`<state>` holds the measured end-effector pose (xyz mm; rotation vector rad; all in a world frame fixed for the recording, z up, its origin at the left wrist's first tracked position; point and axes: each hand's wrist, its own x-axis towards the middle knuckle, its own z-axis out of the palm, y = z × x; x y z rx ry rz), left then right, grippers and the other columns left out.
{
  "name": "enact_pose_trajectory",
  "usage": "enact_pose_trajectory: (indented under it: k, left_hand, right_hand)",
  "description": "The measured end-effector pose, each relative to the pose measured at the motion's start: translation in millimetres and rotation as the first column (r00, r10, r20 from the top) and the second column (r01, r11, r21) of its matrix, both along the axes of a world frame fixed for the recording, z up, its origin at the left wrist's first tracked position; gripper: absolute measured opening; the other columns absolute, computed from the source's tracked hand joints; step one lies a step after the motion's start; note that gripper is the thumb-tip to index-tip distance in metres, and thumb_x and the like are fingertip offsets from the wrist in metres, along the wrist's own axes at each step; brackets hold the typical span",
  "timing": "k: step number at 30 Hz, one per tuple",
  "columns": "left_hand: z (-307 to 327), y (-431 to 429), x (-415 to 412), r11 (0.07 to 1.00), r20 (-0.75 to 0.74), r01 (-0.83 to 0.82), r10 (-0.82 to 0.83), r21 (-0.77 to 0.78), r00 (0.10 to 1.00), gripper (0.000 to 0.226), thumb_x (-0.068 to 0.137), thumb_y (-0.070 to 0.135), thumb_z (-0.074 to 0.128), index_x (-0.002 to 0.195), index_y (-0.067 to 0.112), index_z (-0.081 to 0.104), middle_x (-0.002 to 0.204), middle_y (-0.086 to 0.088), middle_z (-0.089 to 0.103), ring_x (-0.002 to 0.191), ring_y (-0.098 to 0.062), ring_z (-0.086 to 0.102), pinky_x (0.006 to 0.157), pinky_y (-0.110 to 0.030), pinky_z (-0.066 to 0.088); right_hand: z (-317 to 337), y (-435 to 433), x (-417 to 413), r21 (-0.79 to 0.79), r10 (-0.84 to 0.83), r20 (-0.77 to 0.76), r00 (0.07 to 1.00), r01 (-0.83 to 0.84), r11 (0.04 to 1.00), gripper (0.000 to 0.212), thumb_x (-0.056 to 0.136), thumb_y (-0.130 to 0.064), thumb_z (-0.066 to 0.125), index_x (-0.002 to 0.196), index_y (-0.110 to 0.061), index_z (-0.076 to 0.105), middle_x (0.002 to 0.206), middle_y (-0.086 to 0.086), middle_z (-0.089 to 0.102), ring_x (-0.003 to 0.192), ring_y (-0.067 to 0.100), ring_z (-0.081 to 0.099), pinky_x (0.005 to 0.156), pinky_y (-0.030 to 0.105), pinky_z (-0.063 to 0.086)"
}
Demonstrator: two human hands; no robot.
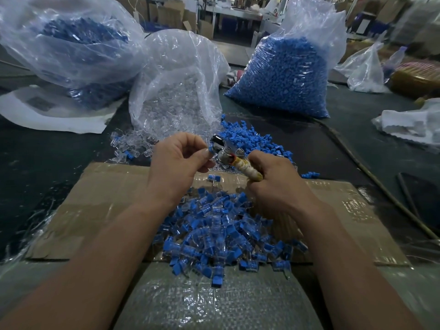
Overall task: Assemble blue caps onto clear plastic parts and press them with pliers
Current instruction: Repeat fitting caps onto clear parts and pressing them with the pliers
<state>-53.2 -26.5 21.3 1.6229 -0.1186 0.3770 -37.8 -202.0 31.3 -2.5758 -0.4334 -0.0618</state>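
- Centrally, the left hand (181, 158) pinches a small clear plastic part with a blue cap (211, 150) between thumb and forefinger.
- With fingers curled tight, the right hand (273, 184) grips the pale tape-wrapped handle of shiny metal pliers (225, 156), whose head seems to touch the part; the jaws are too blurred to read.
- Beneath both hands, a heap of assembled blue-and-clear pieces (221, 234) lies on a flattened brown cardboard sheet (100, 206).
- Beyond, loose blue caps (250, 139) and loose clear parts (133, 145) spill beside a transparent bag of clear parts (176, 79); a fuller bag of blue caps (285, 75) stands to the right.
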Motion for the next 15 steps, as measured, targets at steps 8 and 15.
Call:
enact_pose_trajectory:
  k: [8,15]
  left_hand:
    - [0.8,0.4,-1.6,1.0,-0.014,-0.02,0.02,0.021,1.0,0.021,0.083,-0.006,0.058,0.074,0.013,0.057,0.068,-0.003,0.062,0.054,-0.001,0.062,0.056,-0.013,0.051]
    - [1.3,0.3,-0.2,0.999,-0.06,-0.036,0.036,-0.006,0.998,0.021,0.082,-0.006,0.059,0.072,0.013,0.058,0.067,-0.004,0.063,0.053,-0.003,0.063,0.056,-0.015,0.053]
  right_hand:
    - [-1.3,1.7,-0.7,-0.009,-0.01,0.025,1.0,0.01,1.0,0.023,0.073,-0.007,0.058,0.069,-0.023,0.043,0.069,-0.007,0.049,0.066,0.008,0.045,0.055,0.027,0.035]
    - [-3.4,-0.4,1.4,0.008,0.013,0.019,1.0,-0.013,1.0,0.024,0.072,-0.01,0.063,0.084,-0.025,0.049,0.079,-0.01,0.049,0.073,0.009,0.045,0.06,0.024,0.034]
